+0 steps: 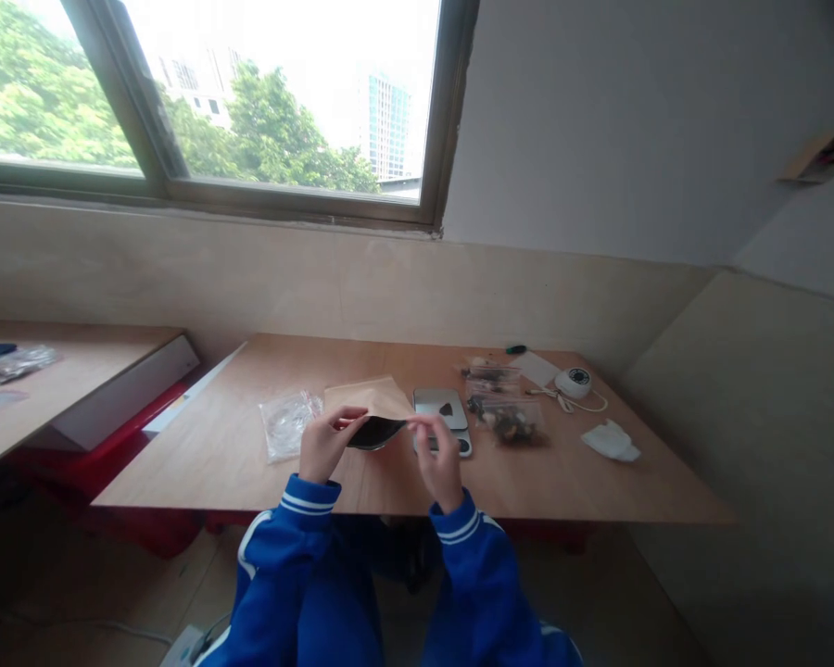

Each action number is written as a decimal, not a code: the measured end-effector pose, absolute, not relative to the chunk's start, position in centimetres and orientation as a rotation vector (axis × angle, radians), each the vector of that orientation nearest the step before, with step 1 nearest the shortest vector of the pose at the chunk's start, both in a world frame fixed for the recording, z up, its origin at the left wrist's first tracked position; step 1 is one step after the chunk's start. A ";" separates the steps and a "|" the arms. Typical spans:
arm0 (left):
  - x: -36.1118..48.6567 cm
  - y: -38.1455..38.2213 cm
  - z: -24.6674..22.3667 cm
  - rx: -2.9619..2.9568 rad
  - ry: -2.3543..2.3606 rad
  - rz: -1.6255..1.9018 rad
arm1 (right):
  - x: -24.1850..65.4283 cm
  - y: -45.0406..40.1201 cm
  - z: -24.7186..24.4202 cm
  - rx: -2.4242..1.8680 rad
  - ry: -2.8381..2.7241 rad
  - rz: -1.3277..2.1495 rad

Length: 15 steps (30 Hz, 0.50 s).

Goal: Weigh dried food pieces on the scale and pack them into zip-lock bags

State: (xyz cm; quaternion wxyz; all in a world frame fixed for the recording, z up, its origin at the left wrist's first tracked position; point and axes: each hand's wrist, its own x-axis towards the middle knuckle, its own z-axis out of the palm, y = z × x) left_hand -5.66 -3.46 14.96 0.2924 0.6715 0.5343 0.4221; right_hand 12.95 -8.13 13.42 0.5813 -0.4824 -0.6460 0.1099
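A brown paper-like pouch (pixel 370 396) with a dark inside is held above the front half of the table, its mouth parted toward me. My left hand (pixel 325 443) pinches the mouth's left corner between thumb and fingers. At the right corner, my right hand (pixel 436 456) grips the edge with its fingertips. Just behind my right hand lies a small silver-and-white scale (pixel 427 402) with a small dark piece (pixel 447 409) on its plate. Left of the pouch, a clear plastic bag (pixel 284 428) rests on the table.
Clear bags with dark and pale pieces (pixel 514 421) lie right of the scale. Beyond them are a white card (pixel 537 369), a white domed device with a cable (pixel 573 382), a dark green object (pixel 515 349) and crumpled white tissue (pixel 610 441). Another table (pixel 111 357) stands left.
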 end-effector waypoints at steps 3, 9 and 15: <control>-5.2 -3.4 15.4 1.746 1.423 1.131 | 10.5 -9.0 14.2 -1.064 -1.866 0.216; -6.0 -3.3 15.9 1.652 1.578 1.216 | 8.4 -9.6 13.7 -1.275 -2.201 0.066; -4.6 -5.7 15.4 1.809 1.634 1.130 | 7.3 -6.8 12.8 -1.392 -2.036 0.221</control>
